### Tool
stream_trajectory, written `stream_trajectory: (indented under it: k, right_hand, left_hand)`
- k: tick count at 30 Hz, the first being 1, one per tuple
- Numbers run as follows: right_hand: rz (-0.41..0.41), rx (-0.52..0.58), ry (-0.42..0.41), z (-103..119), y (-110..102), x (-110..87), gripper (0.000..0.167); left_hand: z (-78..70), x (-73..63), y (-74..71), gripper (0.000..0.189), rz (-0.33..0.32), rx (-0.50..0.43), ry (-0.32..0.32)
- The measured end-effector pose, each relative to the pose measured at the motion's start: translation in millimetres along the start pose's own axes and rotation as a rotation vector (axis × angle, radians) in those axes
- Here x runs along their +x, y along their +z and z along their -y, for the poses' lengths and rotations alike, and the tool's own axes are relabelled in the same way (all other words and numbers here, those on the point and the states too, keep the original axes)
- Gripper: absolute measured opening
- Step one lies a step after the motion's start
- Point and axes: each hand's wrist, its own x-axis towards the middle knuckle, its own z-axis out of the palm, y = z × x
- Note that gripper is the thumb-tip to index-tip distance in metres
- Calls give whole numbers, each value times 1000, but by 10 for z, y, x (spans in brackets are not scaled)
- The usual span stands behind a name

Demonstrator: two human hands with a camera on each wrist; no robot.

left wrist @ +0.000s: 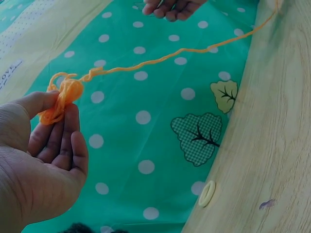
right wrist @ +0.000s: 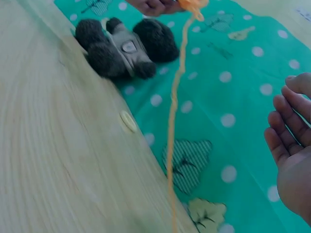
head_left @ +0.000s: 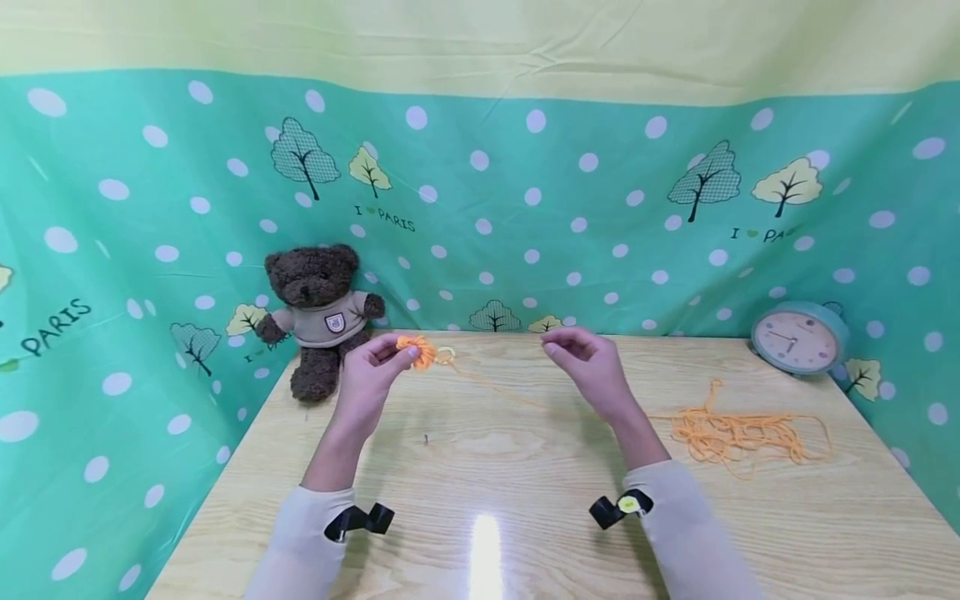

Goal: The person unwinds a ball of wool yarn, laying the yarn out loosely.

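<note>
My left hand (head_left: 365, 375) pinches a small looped bundle of orange yarn (head_left: 417, 352) between thumb and fingertips, raised above the table. In the left wrist view, the bundle (left wrist: 65, 99) shows wound loops with a few loose ones on top. A single yarn strand (left wrist: 160, 59) trails from it toward the right. My right hand (head_left: 588, 367) is held up apart from the bundle, its fingers loosely bent and holding nothing; the right wrist view shows the same bare hand (right wrist: 296, 141). The strand leads to a loose tangle of orange yarn (head_left: 738, 433) on the right of the table.
Pale yellow rings (left wrist: 207, 194) lie near the table's back edge. A brown teddy bear (head_left: 315, 317) in a grey shirt sits at the back left. At the back right stands a blue alarm clock (head_left: 799, 337). A green dotted curtain (head_left: 525, 225) hangs behind the wooden table (head_left: 540, 517).
</note>
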Motion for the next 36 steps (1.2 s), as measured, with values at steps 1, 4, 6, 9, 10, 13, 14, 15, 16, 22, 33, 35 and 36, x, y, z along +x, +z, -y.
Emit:
stream_trajectory:
  k: [1,4,6,9,10,13,14,15,16,22,33,35,36]
  right_hand:
    - [7,7,0,-4,57,6,28]
    - [28,12,2,-17,217,9,26]
    - [39,10,4,-32,308,-3,25]
    - [62,-7,-8,-70,410,-37,22]
    - [71,-10,-13,-79,440,-50,22]
    - [93,-17,-30,-109,522,-75,19]
    - [99,-15,-34,-120,549,-78,19]
    - [103,-11,-32,-129,576,-81,18]
    - [109,-8,-33,-148,601,-83,19]
    - [149,-32,-32,-277,744,-90,21]
    - [131,-94,2,-260,828,-139,13]
    - [116,-76,-17,-254,806,-141,11]
    - [108,-62,-31,-247,789,-140,10]
  left_hand:
    - [1,1,-1,13,1,-1,3]
    - [8,5,1,13,1,-3,2]
    - [15,9,3,13,2,-2,-4]
    - [30,20,10,13,8,2,-15]
    - [32,20,10,14,8,3,-16]
    - [31,23,11,17,11,2,-13]
    - [30,25,10,18,14,1,-12]
    - [27,25,9,17,16,0,-11]
    - [26,28,9,16,17,0,-10]
    - [28,18,6,12,8,-3,-3]
    - [-33,-23,52,12,37,-12,5]
    - [-40,-26,57,12,35,-18,6]
    - [-44,-29,56,12,33,-19,8]
